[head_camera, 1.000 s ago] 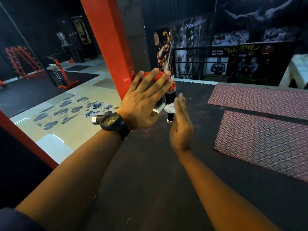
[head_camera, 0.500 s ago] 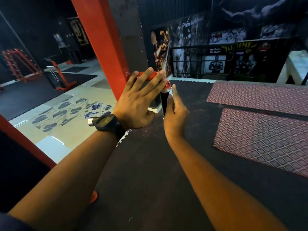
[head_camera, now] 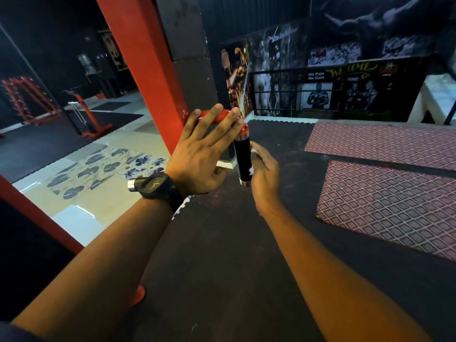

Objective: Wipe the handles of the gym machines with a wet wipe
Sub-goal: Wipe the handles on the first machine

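A black handle [head_camera: 242,157] with chrome ends hangs down from a red bar [head_camera: 220,116] fixed to the red machine post [head_camera: 148,70]. My left hand [head_camera: 202,154], a black watch on its wrist, lies with straight fingers over the red bar. My right hand [head_camera: 264,174] wraps the handle's right side with a white wet wipe [head_camera: 254,151] in its fingers; only small white bits of the wipe show.
Dark rubber floor [head_camera: 222,243] lies below my arms. Two red diamond-patterned mats [head_camera: 382,198] lie to the right. Behind the handle stand a black railing [head_camera: 296,95] and poster walls. Red racks [head_camera: 22,99] and a tiled floor lie at the far left.
My right hand has slid down the handle from near its top to its lower half, curling round it with the wipe. My left hand has stayed on the red bar.
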Demonstrator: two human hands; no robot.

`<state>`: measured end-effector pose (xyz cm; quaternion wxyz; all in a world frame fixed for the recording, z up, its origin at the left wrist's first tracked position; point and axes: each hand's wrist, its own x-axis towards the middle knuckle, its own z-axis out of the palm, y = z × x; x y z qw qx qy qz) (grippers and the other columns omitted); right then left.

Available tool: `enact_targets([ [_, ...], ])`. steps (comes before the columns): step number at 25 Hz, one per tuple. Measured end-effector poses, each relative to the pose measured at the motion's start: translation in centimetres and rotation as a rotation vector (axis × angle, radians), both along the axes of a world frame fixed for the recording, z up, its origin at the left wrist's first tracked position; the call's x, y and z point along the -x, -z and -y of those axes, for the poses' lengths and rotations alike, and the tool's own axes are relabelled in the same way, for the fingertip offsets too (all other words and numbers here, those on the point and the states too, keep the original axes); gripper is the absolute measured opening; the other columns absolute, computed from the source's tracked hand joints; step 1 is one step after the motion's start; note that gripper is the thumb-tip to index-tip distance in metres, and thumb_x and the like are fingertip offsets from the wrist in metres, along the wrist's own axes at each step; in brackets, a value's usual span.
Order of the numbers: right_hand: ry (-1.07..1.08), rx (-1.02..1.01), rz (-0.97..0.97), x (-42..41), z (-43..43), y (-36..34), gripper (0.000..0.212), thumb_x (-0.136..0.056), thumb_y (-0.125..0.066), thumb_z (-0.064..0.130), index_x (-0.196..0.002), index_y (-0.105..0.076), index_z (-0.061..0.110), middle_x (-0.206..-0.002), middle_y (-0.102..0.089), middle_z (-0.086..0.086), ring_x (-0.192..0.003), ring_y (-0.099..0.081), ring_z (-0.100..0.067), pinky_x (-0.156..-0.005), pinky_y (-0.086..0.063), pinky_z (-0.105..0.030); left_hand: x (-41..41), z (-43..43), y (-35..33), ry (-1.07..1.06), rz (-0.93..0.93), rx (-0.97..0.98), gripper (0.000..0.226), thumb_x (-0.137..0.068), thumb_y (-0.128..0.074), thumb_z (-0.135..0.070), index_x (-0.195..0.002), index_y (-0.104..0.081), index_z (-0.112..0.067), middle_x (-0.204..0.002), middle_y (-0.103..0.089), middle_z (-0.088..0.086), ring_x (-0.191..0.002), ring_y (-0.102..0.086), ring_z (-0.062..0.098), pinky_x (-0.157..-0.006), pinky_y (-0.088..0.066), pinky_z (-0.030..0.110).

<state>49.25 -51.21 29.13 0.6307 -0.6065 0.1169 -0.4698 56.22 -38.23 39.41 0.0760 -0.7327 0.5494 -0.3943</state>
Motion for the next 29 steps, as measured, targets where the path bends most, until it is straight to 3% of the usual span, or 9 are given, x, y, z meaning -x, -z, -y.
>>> enact_targets([
  [5, -0.101, 0.016, -0.06, 0.5, 0.8, 0.2, 0.03, -0.103, -0.043, 0.008, -0.122, -0.067, 0.007, -0.11, -0.071, -0.007, -0.105, -0.066, -0.016, -0.09, -0.051, -0.036, -0.1, -0.1, 0.1, 0.021, -0.006, 0.004, 0.096, -0.074, -0.055, -0.042, -0.16, -0.019, -0.018, -0.168, -0.01, 0.001, -0.154, -0.004, 0.03, -0.123, 0.0, 0.053],
  [8, -0.085, 0.066, -0.006, 0.7, 1.2, -0.4, 0.031, -0.1, -0.045, 0.01, -0.122, -0.066, 0.012, -0.105, -0.07, -0.01, -0.101, -0.067, -0.023, -0.088, -0.055, -0.039, 0.0, 0.1, 0.2, 0.028, 0.004, 0.022, 0.092, -0.076, -0.049, -0.045, -0.16, -0.021, -0.017, -0.167, -0.008, -0.001, -0.154, -0.005, 0.03, -0.123, 0.001, 0.053],
  [12, 0.081, 0.245, -0.286, 1.6, 0.4, 1.5, 0.037, -0.102, -0.048, 0.009, -0.138, -0.058, 0.017, -0.109, -0.07, -0.003, -0.102, -0.068, -0.02, -0.086, -0.055, -0.029, 0.1, 0.0, 0.1, 0.026, -0.013, 0.024, 0.09, -0.076, -0.042, -0.047, -0.159, -0.021, -0.018, -0.167, -0.013, 0.001, -0.153, -0.007, 0.031, -0.122, -0.002, 0.054],
  [15, 0.264, 0.334, -0.268, 2.2, -1.0, 3.3, 0.044, -0.104, -0.049, 0.012, -0.147, -0.047, 0.017, -0.094, -0.071, -0.013, -0.077, -0.068, -0.018, -0.064, -0.047, -0.008, -0.1, 0.2, 0.2, 0.016, 0.001, 0.029, 0.091, -0.076, -0.044, -0.046, -0.159, -0.02, -0.018, -0.167, -0.012, 0.0, -0.154, -0.006, 0.031, -0.122, -0.001, 0.054],
  [17, 0.297, 0.351, -0.26, 1.8, -1.7, 3.8, 0.047, -0.105, -0.046, 0.014, -0.151, -0.039, 0.016, -0.086, -0.069, -0.013, -0.071, -0.066, -0.017, -0.059, -0.042, -0.005, 0.0, 0.3, 0.2, 0.015, -0.009, 0.029, 0.092, -0.075, -0.045, -0.046, -0.16, -0.019, -0.018, -0.167, -0.011, 0.0, -0.154, -0.005, 0.03, -0.122, 0.001, 0.054],
  [19, 0.29, 0.275, -0.267, 1.4, -2.2, 3.4, 0.046, -0.105, -0.045, 0.013, -0.151, -0.039, 0.014, -0.092, -0.07, -0.013, -0.078, -0.067, -0.019, -0.065, -0.048, -0.012, -0.2, 0.3, 0.2, 0.01, -0.011, 0.02, 0.094, -0.075, -0.049, -0.045, -0.16, -0.018, -0.019, -0.167, -0.007, -0.002, -0.154, -0.004, 0.03, -0.122, 0.003, 0.052],
  [21, 0.324, 0.248, -0.221, 0.9, -2.3, 3.1, 0.045, -0.103, -0.048, 0.007, -0.148, -0.044, 0.012, -0.11, -0.071, -0.015, -0.094, -0.069, -0.02, -0.081, -0.056, -0.024, -0.4, 0.3, 0.2, 0.011, -0.005, 0.018, 0.096, -0.074, -0.054, -0.042, -0.16, -0.017, -0.019, -0.166, -0.002, -0.004, -0.154, -0.003, 0.03, -0.122, 0.004, 0.052],
  [25, 0.188, 0.079, -0.288, 0.8, -1.5, 2.8, 0.037, -0.102, -0.045, 0.007, -0.134, -0.061, 0.013, -0.108, -0.071, -0.009, -0.094, -0.065, -0.014, -0.079, -0.047, -0.02, -0.4, 0.2, 0.3, 0.026, -0.009, 0.032, 0.095, -0.075, -0.051, -0.043, -0.16, -0.018, -0.019, -0.165, 0.0, -0.006, -0.154, -0.004, 0.03, -0.122, 0.002, 0.053],
  [29, -0.135, -0.143, 0.019, -0.3, 1.0, 0.3, 0.032, -0.099, -0.044, 0.01, -0.104, -0.073, 0.02, -0.101, -0.073, -0.009, -0.098, -0.068, -0.023, -0.085, -0.053, -0.041, -0.2, 0.3, 0.3, 0.058, -0.007, 0.06, 0.094, -0.072, -0.054, -0.04, -0.159, -0.025, -0.017, -0.166, -0.014, -0.001, -0.153, -0.009, 0.031, -0.122, -0.003, 0.053],
])
